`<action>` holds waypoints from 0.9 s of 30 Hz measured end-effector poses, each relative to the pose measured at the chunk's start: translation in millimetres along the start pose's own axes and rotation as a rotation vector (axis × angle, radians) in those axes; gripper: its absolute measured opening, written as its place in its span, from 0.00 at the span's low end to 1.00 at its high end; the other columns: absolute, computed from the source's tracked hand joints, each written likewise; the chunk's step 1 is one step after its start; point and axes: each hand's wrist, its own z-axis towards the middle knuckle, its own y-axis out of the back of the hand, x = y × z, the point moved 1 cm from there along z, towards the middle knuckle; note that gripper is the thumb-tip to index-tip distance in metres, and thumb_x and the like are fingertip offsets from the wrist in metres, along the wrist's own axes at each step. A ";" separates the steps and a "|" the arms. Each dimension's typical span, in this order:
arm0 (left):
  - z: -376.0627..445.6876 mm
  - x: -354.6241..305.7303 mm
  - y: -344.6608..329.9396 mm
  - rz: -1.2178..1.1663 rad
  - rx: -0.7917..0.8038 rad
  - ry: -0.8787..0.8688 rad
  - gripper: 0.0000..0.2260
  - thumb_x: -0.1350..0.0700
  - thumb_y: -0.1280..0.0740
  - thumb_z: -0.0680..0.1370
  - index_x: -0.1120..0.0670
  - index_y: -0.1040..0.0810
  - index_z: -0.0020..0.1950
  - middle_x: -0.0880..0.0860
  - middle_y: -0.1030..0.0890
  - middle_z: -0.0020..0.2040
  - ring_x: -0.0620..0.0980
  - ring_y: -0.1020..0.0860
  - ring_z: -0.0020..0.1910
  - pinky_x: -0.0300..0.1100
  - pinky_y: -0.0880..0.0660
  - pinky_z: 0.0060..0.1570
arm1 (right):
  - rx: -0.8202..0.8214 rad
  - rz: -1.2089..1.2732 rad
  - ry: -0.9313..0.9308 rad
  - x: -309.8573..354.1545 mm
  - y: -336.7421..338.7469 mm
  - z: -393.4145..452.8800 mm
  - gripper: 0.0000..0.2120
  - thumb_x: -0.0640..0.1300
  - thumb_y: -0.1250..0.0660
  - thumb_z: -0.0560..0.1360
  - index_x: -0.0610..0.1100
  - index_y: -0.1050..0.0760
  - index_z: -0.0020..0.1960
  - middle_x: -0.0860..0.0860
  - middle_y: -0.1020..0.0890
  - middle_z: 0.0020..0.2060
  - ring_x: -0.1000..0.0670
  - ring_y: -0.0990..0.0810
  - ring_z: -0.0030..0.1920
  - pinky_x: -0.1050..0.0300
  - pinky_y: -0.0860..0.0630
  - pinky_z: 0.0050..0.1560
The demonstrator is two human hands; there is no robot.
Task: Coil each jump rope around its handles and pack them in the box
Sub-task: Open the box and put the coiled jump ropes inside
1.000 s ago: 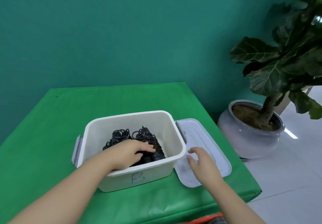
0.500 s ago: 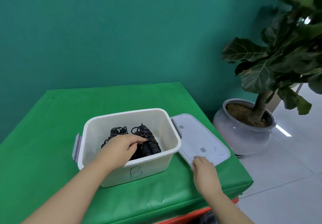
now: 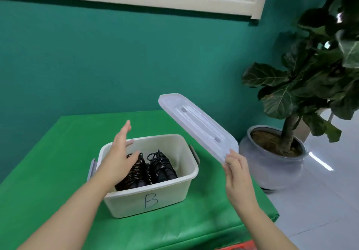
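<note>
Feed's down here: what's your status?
Right hand grips lid, raised. Left hand open above box. Coiled ropes inside. Nothing blocking.

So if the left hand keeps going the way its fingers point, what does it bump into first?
Probably nothing close. The left hand is open above the box, fingers aimed up and away over its far rim. Beyond lies bare green table, then the teal wall, though depth is hard to judge.

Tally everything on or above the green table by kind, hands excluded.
Coiled jump ropes: 2 distinct bundles visible in the box; more underneath cannot be ruled out
Box: 1
Lid: 1, held in the right hand
Total: 4
</note>
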 end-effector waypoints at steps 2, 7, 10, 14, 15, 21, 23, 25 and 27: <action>3.7 -1.4 17.6 -0.095 -0.076 0.061 0.41 0.64 0.34 0.75 0.39 0.59 0.73 0.45 0.49 0.75 0.45 0.32 0.64 0.40 0.31 0.55 | 0.042 0.016 0.109 12.5 -1.6 10.2 0.06 0.47 0.47 0.80 0.48 0.32 0.52 0.60 0.34 0.53 0.56 0.36 0.65 0.73 0.43 0.66; 1.8 -0.1 56.6 -0.107 -0.157 0.197 0.38 0.67 0.34 0.74 0.43 0.49 0.74 0.51 0.48 0.76 0.51 0.40 0.72 0.50 0.40 0.67 | 0.184 0.084 0.195 44.3 -10.9 35.3 0.09 0.52 0.49 0.80 0.50 0.33 0.52 0.56 0.32 0.56 0.51 0.32 0.66 0.74 0.42 0.66; -4.8 2.2 72.3 -0.048 -0.184 0.128 0.18 0.71 0.36 0.73 0.52 0.24 0.57 0.53 0.33 0.70 0.53 0.33 0.67 0.44 0.37 0.62 | 0.170 0.159 0.202 60.4 -13.4 50.0 0.15 0.59 0.52 0.80 0.51 0.32 0.53 0.54 0.28 0.57 0.53 0.32 0.66 0.74 0.40 0.65; -14.6 -12.0 86.1 -0.193 -0.245 0.126 0.06 0.66 0.35 0.75 0.56 0.21 0.45 0.52 0.20 0.50 0.50 0.22 0.47 0.44 0.28 0.49 | 0.167 0.194 0.099 68.5 -15.1 65.2 0.14 0.57 0.47 0.79 0.52 0.31 0.59 0.58 0.28 0.58 0.57 0.32 0.64 0.68 0.37 0.65; -15.0 -14.2 89.2 -0.193 -0.261 0.126 0.05 0.65 0.34 0.75 0.57 0.21 0.46 0.51 0.19 0.47 0.48 0.23 0.43 0.45 0.28 0.46 | 0.196 0.200 0.017 68.6 -17.6 66.9 0.18 0.58 0.46 0.78 0.49 0.32 0.63 0.58 0.29 0.60 0.58 0.32 0.64 0.64 0.36 0.66; -13.7 -5.8 99.1 -0.148 -0.285 0.112 0.09 0.61 0.30 0.73 0.52 0.27 0.36 0.48 0.26 0.28 0.50 0.34 0.29 0.41 0.40 0.30 | 0.321 0.302 -0.331 66.8 -32.0 75.2 0.20 0.60 0.42 0.76 0.55 0.36 0.65 0.62 0.27 0.60 0.55 0.30 0.65 0.57 0.33 0.59; -13.6 -3.5 98.9 -0.138 -0.290 0.136 0.08 0.59 0.29 0.73 0.49 0.26 0.37 0.45 0.24 0.29 0.49 0.33 0.28 0.42 0.36 0.31 | 0.367 0.313 -0.324 70.3 -33.9 76.5 0.14 0.48 0.42 0.80 0.64 0.39 0.60 0.71 0.30 0.56 0.59 0.31 0.63 0.60 0.35 0.57; -12.8 0.7 99.7 -0.153 -0.350 0.161 0.08 0.54 0.28 0.71 0.43 0.26 0.42 0.39 0.19 0.37 0.47 0.23 0.38 0.47 0.28 0.40 | 0.391 0.296 -0.295 71.1 -34.4 77.3 0.24 0.41 0.43 0.80 0.69 0.43 0.61 0.71 0.32 0.59 0.61 0.32 0.64 0.62 0.37 0.60; -12.8 5.1 99.5 -0.114 -0.416 0.210 0.11 0.47 0.29 0.71 0.40 0.30 0.47 0.39 0.18 0.46 0.49 0.20 0.47 0.52 0.26 0.46 | 0.386 0.271 -0.284 69.7 -36.5 77.4 0.29 0.37 0.44 0.79 0.64 0.45 0.70 0.63 0.32 0.67 0.58 0.32 0.66 0.60 0.36 0.63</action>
